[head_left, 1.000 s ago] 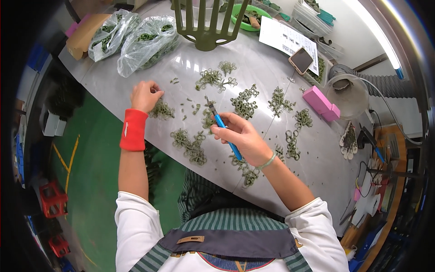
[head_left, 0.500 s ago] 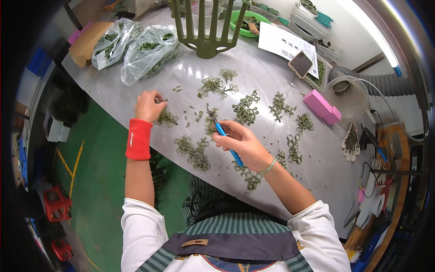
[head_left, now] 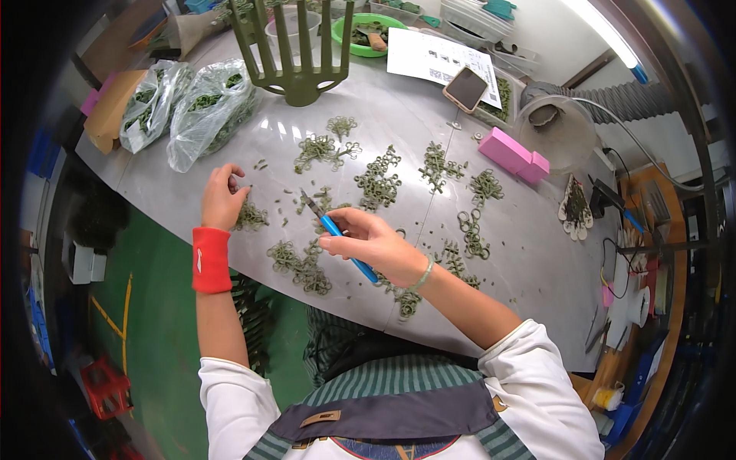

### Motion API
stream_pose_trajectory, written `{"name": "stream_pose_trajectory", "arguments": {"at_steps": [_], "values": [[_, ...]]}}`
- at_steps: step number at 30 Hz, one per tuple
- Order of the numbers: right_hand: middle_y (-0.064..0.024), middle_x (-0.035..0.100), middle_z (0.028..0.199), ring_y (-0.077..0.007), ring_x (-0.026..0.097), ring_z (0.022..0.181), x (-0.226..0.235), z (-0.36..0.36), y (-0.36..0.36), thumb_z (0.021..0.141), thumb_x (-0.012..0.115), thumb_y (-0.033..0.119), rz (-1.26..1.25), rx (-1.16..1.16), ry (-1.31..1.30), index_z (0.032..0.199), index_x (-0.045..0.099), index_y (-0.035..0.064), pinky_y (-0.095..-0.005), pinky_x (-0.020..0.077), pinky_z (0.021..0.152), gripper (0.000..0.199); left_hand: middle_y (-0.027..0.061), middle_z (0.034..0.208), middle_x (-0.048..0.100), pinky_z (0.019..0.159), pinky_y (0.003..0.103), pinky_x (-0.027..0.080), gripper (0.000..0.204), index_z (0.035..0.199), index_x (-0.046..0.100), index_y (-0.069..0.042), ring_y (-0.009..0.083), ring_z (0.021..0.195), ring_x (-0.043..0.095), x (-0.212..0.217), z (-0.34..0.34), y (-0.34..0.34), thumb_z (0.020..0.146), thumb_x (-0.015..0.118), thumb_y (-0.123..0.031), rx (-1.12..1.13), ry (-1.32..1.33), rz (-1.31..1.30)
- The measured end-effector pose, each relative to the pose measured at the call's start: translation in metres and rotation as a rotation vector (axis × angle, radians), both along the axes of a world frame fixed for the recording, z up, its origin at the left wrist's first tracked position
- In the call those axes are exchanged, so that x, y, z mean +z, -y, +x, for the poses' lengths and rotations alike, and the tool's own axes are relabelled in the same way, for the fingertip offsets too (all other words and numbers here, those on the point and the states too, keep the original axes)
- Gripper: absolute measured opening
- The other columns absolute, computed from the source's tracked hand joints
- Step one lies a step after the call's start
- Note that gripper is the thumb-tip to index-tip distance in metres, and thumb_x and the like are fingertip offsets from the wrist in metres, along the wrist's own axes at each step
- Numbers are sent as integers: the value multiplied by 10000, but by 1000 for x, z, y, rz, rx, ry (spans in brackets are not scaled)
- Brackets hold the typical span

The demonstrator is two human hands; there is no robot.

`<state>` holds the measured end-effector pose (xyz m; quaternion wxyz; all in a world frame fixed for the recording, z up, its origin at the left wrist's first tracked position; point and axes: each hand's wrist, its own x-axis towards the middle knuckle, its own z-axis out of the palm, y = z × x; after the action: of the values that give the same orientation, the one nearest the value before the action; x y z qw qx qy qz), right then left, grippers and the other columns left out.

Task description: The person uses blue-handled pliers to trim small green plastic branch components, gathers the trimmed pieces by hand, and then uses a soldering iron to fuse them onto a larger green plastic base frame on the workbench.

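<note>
Gripping blue-handled snips [head_left: 330, 224], right hand [head_left: 376, 247] wrapped firmly, snip tips poking out beyond its fingers. Left hand [head_left: 222, 201]: fingers curled narrow, can't tell if pinching anything; green ring cluster [head_left: 252, 218] just beside them. Best keep tips clear of left fingertips.

Blue-handled tool [head_left: 331, 226], green ring clusters [head_left: 379, 184]
</note>
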<state>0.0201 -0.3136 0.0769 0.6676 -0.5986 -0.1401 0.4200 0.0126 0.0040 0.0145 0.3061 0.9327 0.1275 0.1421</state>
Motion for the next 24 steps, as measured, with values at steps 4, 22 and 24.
{"name": "stream_pose_trajectory", "arguments": {"at_steps": [4, 22, 24], "values": [[-87, 617, 1082, -152, 594, 991, -2, -2, -1, 844, 761, 354, 0, 1, 7, 1300, 531, -40, -304, 477, 865, 645, 63, 932, 511, 688, 309, 502, 256, 975, 625, -41, 174, 736, 558, 0, 0, 1, 755, 735, 31, -38, 57, 2], [-113, 613, 1143, -176, 592, 1039, -2, -3, -2, 851, 750, 375, -2, 32, 25, 1331, 506, -49, -316, 474, 909, 685, 78, 849, 709, 692, 283, 517, 127, 928, 694, 23, 150, 764, 678, 10, -15, 0, 867, 697, -88, 150, 165, -307], [-50, 623, 1105, -116, 582, 971, 1, -5, -3, 866, 744, 296, 14, 4, -5, 1297, 530, -14, -296, 474, 848, 573, 53, 882, 694, 708, 263, 530, 129, 980, 679, 18, 137, 802, 683, 15, -21, 4, 897, 685, -80, 121, 215, -512]]}}
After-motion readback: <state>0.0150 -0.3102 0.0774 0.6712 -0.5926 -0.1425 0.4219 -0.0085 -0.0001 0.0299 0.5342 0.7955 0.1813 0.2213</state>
